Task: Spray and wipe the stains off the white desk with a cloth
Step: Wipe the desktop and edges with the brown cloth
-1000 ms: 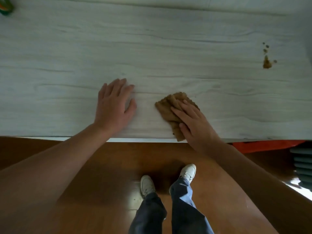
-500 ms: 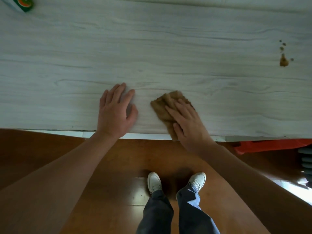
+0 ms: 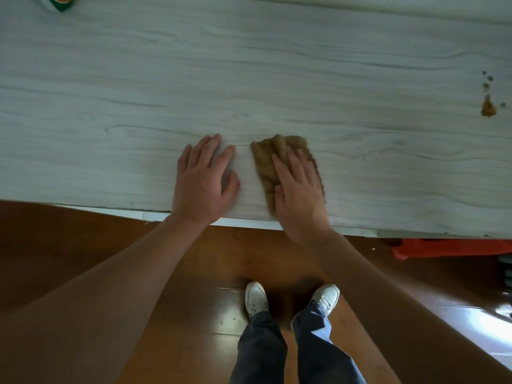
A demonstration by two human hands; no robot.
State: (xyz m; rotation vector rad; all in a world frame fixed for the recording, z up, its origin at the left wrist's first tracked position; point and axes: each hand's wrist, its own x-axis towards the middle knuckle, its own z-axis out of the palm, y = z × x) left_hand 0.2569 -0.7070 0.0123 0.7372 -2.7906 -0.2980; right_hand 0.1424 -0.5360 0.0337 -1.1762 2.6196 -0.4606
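The right hand (image 3: 300, 189) lies flat, fingers spread, pressing a brown cloth (image 3: 273, 159) onto the white table (image 3: 249, 73) just inside its near edge. The left hand (image 3: 206, 181) rests open and empty beside it, apart from the cloth. A brown stain (image 3: 488, 106) sits well off to the right, with bare tabletop between.

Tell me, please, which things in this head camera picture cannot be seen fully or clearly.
- Green and orange object, head view: cut off by the top left edge; what it is cannot be told.
- Desk surface under the brown cloth: hidden by the cloth and the right hand.
- Desk beneath the left hand: hidden by the flat palm.
- Orange item below the desk: mostly hidden by its edge.
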